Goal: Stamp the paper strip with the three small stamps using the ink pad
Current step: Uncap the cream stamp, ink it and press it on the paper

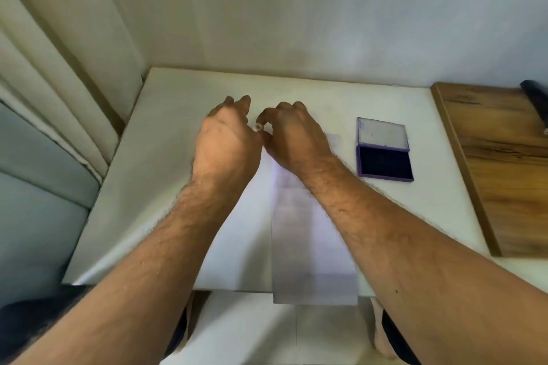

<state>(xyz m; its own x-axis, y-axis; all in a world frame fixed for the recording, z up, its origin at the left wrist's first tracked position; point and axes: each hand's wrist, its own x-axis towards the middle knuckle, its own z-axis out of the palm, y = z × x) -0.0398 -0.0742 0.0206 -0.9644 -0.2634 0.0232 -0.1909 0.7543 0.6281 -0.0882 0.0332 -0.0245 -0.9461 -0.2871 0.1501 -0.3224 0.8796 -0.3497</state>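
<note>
A long white paper strip (pixel 308 234) lies lengthwise on the white table (pixel 142 187), its near end hanging over the front edge. My left hand (pixel 226 142) and my right hand (pixel 295 135) meet at the strip's far end. A small round stamp (pixel 258 127) shows between their fingertips; which hand grips it is unclear. The purple ink pad (pixel 384 161) lies open to the right of the strip, its clear lid folded back. The other stamps are hidden from view.
A wooden board (pixel 504 163) adjoins the table on the right, with a dark object (pixel 535 98) at its far corner. A wall stands behind, a curtain (pixel 59 74) to the left. My knees show below the front edge.
</note>
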